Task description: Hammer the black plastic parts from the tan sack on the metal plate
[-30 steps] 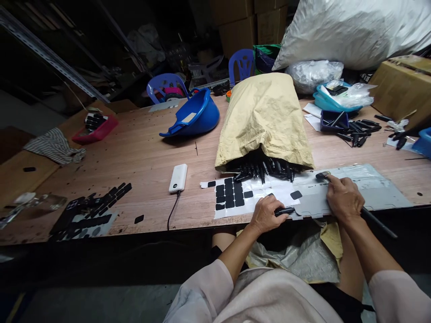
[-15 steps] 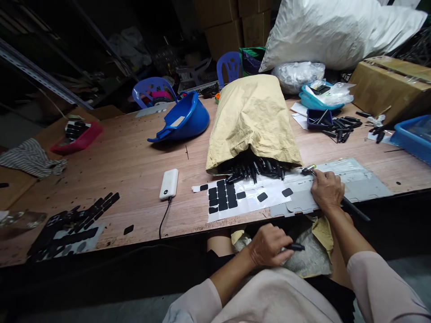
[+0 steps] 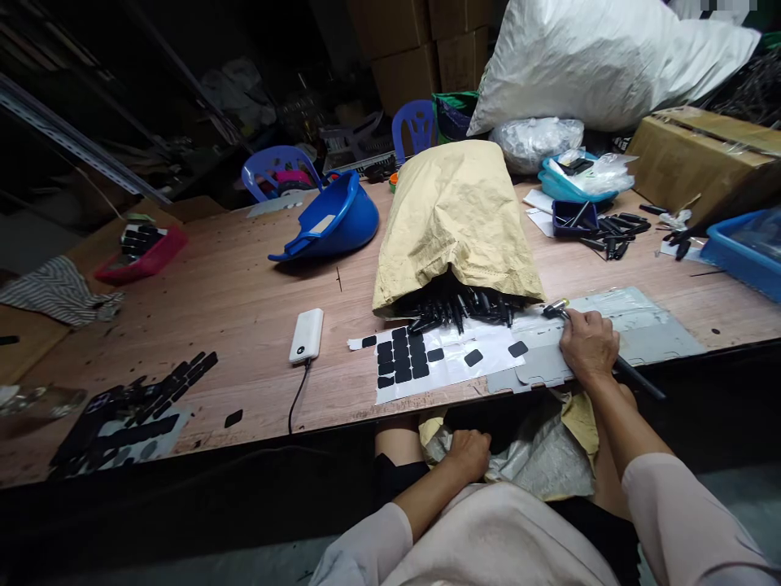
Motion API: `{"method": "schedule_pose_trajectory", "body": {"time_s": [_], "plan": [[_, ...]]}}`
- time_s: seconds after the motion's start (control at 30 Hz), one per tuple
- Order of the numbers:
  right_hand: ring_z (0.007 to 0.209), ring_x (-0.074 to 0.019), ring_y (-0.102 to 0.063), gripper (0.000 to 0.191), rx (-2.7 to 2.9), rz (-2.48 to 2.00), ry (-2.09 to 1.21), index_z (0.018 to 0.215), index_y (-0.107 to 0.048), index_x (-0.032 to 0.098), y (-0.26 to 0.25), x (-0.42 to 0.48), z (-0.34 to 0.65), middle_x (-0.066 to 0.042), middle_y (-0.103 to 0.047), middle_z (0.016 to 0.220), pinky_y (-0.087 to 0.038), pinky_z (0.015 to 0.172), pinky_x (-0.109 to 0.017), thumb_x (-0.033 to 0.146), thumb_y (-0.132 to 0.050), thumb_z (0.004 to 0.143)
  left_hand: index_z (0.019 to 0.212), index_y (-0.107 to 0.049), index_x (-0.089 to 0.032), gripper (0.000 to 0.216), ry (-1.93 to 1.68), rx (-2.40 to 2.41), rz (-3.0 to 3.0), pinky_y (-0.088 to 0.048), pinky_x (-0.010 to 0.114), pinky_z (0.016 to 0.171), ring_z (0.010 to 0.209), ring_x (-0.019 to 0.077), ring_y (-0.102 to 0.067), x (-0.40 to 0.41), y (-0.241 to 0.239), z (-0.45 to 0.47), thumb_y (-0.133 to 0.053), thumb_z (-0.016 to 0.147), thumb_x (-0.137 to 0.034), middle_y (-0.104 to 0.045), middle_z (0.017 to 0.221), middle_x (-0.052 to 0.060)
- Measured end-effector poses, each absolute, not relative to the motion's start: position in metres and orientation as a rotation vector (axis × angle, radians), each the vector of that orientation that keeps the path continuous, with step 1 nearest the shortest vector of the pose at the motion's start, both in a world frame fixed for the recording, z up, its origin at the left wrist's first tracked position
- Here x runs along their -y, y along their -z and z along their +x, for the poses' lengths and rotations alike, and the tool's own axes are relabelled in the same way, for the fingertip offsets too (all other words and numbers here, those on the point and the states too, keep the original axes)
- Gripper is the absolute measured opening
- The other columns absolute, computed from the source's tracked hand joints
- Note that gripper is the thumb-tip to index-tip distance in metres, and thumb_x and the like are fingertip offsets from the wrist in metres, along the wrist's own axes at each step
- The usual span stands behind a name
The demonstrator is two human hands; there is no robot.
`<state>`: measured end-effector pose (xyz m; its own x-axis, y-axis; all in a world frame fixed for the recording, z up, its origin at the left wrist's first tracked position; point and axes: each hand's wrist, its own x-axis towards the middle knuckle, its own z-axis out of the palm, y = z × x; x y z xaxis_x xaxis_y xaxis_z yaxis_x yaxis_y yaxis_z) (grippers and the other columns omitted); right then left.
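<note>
My right hand (image 3: 589, 348) rests on the grey plastic-covered board (image 3: 656, 330) at the table's front edge. It is wrapped round a hammer (image 3: 638, 378) with a dark handle and a small metal head, which lies toward the sack. My left hand (image 3: 471, 453) is low over my lap, its fingers curled at the opening of a silvery-lined bag (image 3: 552, 464). What it grips, if anything, is hidden. Past the board, a yellowish paper sack (image 3: 457, 216) lies open toward me, with many black pen-like pieces (image 3: 460, 311) at its mouth.
A white sheet with black stickers (image 3: 403, 354) lies before the sack. Left of it are a white power bank (image 3: 306, 334) with a cable and a blue basin (image 3: 335, 220). Black pieces (image 3: 616, 236), a cardboard box (image 3: 701, 167) and a blue tray (image 3: 748, 252) sit at right.
My left hand has moved down and left to the bag in my lap. The black pen-like piece it held no longer shows. My right hand stays on the hammer.
</note>
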<state>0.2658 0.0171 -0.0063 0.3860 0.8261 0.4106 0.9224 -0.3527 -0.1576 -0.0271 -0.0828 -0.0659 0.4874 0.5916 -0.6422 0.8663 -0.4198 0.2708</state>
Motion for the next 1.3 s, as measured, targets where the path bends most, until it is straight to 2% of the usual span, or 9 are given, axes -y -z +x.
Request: {"method": "schedule_pose_trajectory", "body": {"time_s": [0.1, 0.2, 0.3, 0.37, 0.5, 0.63, 0.8, 1.0, 1.3], "plan": [[0.091, -0.0234, -0.044, 0.033, 1.529, -2.279, 0.376, 0.126, -0.075, 0.019, 0.009, -0.017, 0.267, -0.013, -0.063, 0.106, -0.021, 0.073, -0.036, 0.025, -0.06, 0.097, 0.114, -0.08, -0.022, 0.023, 0.395, -1.004, 2.305, -0.06, 0.039, 0.095, 0.11, 0.0294, -0.077, 0.088, 0.048, -0.028, -0.068, 0.097, -0.032, -0.081, 0.117, 0.013], [0.092, -0.0238, -0.045, 0.033, 1.534, -2.28, 0.381, 0.126, -0.075, 0.019, 0.009, -0.016, 0.267, -0.014, -0.064, 0.107, -0.02, 0.073, -0.036, 0.026, -0.057, 0.1, 0.09, -0.079, -0.024, 0.02, -0.2, -0.881, 2.488, -0.055, 0.033, 0.078, 0.083, 0.0217, -0.072, 0.08, 0.026, -0.034, -0.065, 0.1, -0.034, -0.077, 0.085, 0.007], [0.092, -0.0238, -0.046, 0.033, 1.531, -2.288, 0.379, 0.126, -0.075, 0.018, 0.009, -0.016, 0.267, -0.014, -0.064, 0.107, -0.02, 0.073, -0.036, 0.027, -0.054, 0.102, 0.078, -0.075, -0.022, 0.03, -0.826, -1.22, 2.467, -0.048, 0.032, 0.068, 0.067, 0.0185, -0.061, 0.043, 0.004, -0.046, -0.059, 0.102, -0.027, -0.066, 0.068, 0.005], [0.091, -0.0237, -0.046, 0.033, 1.525, -2.294, 0.376, 0.126, -0.075, 0.018, 0.008, -0.017, 0.266, -0.014, -0.064, 0.107, -0.02, 0.073, -0.036, 0.027, -0.054, 0.102, 0.087, -0.077, -0.021, 0.022, -1.04, -1.585, 2.322, -0.049, 0.033, 0.071, 0.075, 0.021, -0.062, 0.006, -0.009, -0.055, -0.06, 0.1, -0.024, -0.069, 0.078, 0.006], [0.092, -0.0242, -0.046, 0.033, 1.523, -2.299, 0.37, 0.126, -0.075, 0.019, 0.007, -0.017, 0.265, -0.014, -0.064, 0.107, -0.023, 0.073, -0.036, 0.025, -0.058, 0.099, 0.112, -0.079, -0.024, 0.017, -0.843, -2.07, 2.06, -0.053, 0.04, 0.093, 0.109, 0.0297, -0.063, -0.061, -0.026, -0.069, -0.07, 0.098, -0.024, -0.07, 0.113, 0.01], [0.093, -0.0248, -0.047, 0.034, 1.534, -2.319, 0.35, 0.126, -0.075, 0.018, 0.004, -0.017, 0.263, -0.014, -0.065, 0.107, -0.022, 0.074, -0.036, 0.028, -0.052, 0.103, 0.11, -0.078, -0.025, 0.015, -0.569, -2.159, 2.022, -0.049, 0.045, 0.102, 0.119, 0.033, -0.059, -0.082, -0.03, -0.073, -0.077, 0.095, -0.027, -0.067, 0.122, 0.011], [0.094, -0.0248, -0.046, 0.034, 1.538, -2.344, 0.341, 0.126, -0.074, 0.018, 0.003, -0.016, 0.262, -0.014, -0.064, 0.107, -0.021, 0.074, -0.036, 0.028, -0.051, 0.103, 0.103, -0.075, -0.024, 0.008, -0.463, -2.074, 2.078, -0.046, 0.046, 0.1, 0.117, 0.0334, -0.059, -0.06, -0.028, -0.081, -0.077, 0.096, -0.027, -0.073, 0.113, 0.01], [0.094, -0.0249, -0.045, 0.034, 1.533, -2.35, 0.342, 0.125, -0.073, 0.018, 0.004, -0.017, 0.261, -0.014, -0.063, 0.108, -0.02, 0.074, -0.036, 0.029, -0.05, 0.104, 0.101, -0.074, -0.024, 0.008, -0.668, -1.668, 2.192, -0.046, 0.039, 0.088, 0.099, 0.0269, -0.062, -0.002, -0.019, -0.062, -0.079, 0.095, -0.026, -0.075, 0.102, 0.005], [0.092, -0.0239, -0.045, 0.034, 1.536, -2.353, 0.327, 0.127, -0.074, 0.019, 0.001, -0.016, 0.261, -0.014, -0.063, 0.108, -0.021, 0.075, -0.036, 0.029, -0.051, 0.104, 0.099, -0.076, -0.025, 0.016, -0.648, -1.262, 2.221, -0.049, 0.04, 0.092, 0.102, 0.0259, -0.064, -0.001, -0.003, -0.009, -0.087, 0.087, -0.023, -0.073, 0.1, 0.004]]}}
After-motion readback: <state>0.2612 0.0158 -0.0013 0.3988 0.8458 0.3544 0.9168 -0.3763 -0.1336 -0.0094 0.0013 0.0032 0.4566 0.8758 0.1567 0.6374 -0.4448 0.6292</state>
